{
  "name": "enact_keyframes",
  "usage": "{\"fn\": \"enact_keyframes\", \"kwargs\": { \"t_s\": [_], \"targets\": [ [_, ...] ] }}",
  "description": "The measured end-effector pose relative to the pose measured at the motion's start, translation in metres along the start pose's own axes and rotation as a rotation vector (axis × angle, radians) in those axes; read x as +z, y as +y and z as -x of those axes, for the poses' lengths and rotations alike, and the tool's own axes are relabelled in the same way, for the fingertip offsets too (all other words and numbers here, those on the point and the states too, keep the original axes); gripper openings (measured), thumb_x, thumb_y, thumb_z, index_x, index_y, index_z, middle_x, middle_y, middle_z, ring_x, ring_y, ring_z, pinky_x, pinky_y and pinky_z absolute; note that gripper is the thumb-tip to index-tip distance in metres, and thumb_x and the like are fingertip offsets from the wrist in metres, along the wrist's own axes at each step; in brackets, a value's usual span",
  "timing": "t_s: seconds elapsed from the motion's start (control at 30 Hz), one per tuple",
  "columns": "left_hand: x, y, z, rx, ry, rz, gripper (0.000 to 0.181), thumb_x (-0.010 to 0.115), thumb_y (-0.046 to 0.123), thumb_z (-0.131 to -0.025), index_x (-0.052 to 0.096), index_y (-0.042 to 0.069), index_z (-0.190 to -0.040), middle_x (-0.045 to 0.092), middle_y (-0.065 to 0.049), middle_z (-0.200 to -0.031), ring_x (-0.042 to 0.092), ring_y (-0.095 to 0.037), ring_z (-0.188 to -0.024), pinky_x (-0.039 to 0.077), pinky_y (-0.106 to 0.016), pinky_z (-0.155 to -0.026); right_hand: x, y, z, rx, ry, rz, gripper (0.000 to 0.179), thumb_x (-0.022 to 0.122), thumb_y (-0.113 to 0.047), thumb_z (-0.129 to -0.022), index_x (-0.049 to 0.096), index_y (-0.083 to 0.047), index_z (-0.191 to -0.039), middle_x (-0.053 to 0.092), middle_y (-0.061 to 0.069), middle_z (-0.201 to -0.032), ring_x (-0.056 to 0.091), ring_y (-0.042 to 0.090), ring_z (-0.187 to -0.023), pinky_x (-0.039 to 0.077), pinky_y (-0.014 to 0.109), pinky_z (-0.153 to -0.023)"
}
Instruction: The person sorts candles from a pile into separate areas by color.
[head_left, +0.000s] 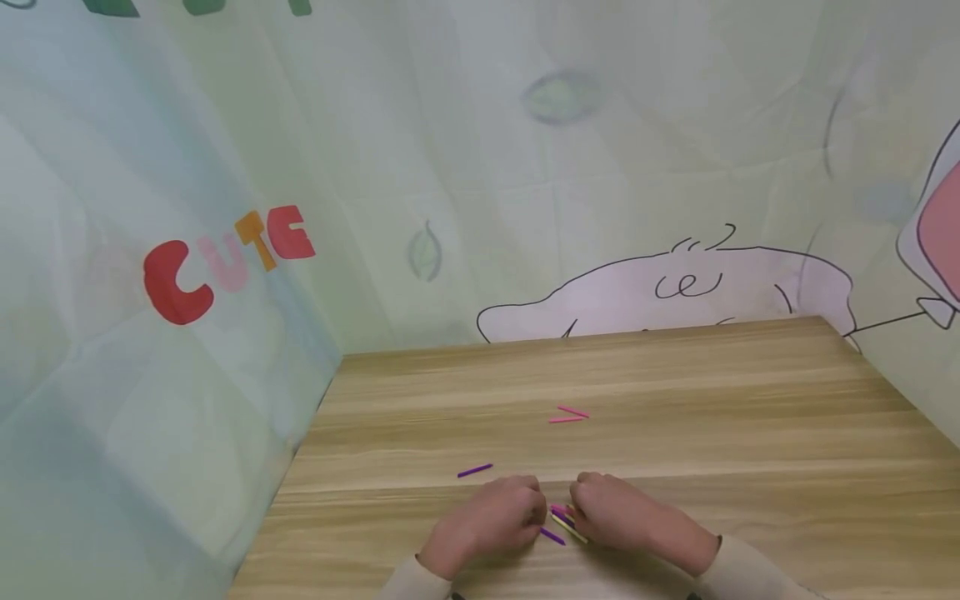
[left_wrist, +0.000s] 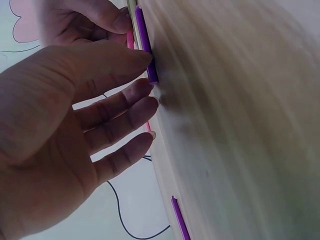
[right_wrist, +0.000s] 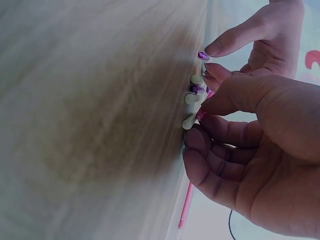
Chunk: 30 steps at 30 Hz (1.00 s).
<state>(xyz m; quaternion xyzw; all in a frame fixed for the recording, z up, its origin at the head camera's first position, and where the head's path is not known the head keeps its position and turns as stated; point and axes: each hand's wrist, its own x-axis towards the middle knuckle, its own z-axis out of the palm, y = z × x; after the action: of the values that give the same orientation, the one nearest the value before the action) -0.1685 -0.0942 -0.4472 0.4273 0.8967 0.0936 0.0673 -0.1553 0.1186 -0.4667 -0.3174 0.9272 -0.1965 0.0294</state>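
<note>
My left hand (head_left: pixel 498 512) pinches a thin purple stick (left_wrist: pixel 145 35) near one end, between thumb and index finger, low over the table. Its other fingers are loosely spread. Facing it, my right hand (head_left: pixel 618 508) has thumb and index finger on a pink stick (right_wrist: pixel 201 114), with the remaining fingers curled in. Between the hands lies a small bunch of sticks, including a pale yellow stick (head_left: pixel 576 532) and others in purple and pink. Part of the bunch is hidden by the right hand.
A single purple stick (head_left: pixel 475 471) lies left of the hands on the wooden table (head_left: pixel 675 400). Farther back are an upper pink stick (head_left: pixel 573 412) and a lower pink stick (head_left: pixel 566 421). A printed cloth (head_left: pixel 465 167) hangs behind the table and along its sides.
</note>
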Motion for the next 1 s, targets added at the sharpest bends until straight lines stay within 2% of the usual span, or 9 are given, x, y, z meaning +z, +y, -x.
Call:
{"fn": "enact_keyframes", "kwargs": {
  "t_s": [0.4,0.73,1.0],
  "targets": [
    [0.0067,0.0026,-0.0027,-0.002,-0.005,-0.001,0.01,0.074,0.014,-0.084,0.069,0.021,-0.078,0.052,0.014,-0.083,0.045,0.002,-0.07,0.04,-0.011,-0.065,0.0032,0.0005,0.0009,-0.037,-0.001,0.003,0.02,0.071,-0.009,-0.086,0.057,-0.01,-0.071,0.045,-0.006,-0.068,0.039,0.005,-0.056,0.039,0.021,-0.049],
    [0.0088,0.0028,-0.007,0.019,0.038,0.002,0.012,0.074,0.012,-0.083,0.068,0.019,-0.076,0.051,0.013,-0.08,0.044,0.001,-0.069,0.038,-0.011,-0.063,0.0031,0.0,0.0012,-0.03,0.04,0.007,0.023,0.072,-0.009,-0.084,0.055,-0.012,-0.069,0.044,-0.006,-0.066,0.038,0.006,-0.055,0.038,0.021,-0.047],
    [0.0081,0.0016,-0.0078,0.012,0.038,-0.017,0.012,0.074,0.012,-0.083,0.068,0.019,-0.076,0.052,0.012,-0.08,0.045,0.0,-0.07,0.039,-0.011,-0.063,0.0027,0.0006,-0.001,-0.032,0.048,-0.012,0.021,0.07,-0.007,-0.083,0.055,-0.011,-0.07,0.044,-0.006,-0.066,0.038,0.005,-0.054,0.038,0.02,-0.047]
  ]
}}
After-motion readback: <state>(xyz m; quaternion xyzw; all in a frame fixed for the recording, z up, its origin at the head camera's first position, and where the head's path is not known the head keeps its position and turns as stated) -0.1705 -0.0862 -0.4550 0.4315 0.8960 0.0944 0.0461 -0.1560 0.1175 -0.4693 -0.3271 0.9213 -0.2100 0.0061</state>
